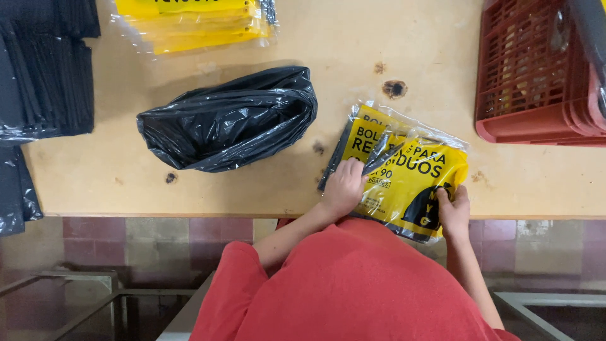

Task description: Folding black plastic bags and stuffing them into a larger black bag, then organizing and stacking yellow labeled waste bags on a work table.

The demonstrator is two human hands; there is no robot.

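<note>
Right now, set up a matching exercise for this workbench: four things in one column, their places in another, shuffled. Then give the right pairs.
Things:
1. yellow packet
2. black plastic bag
3. red crate
4. stack of yellow packets

Places:
A. far right of the table
B. top edge of the view, left of centre
C. at the near table edge, under the left hand and right hand
D. middle of the table, left of the hands

Pairs: 1-C, 2-D, 3-A, 4-B
</note>
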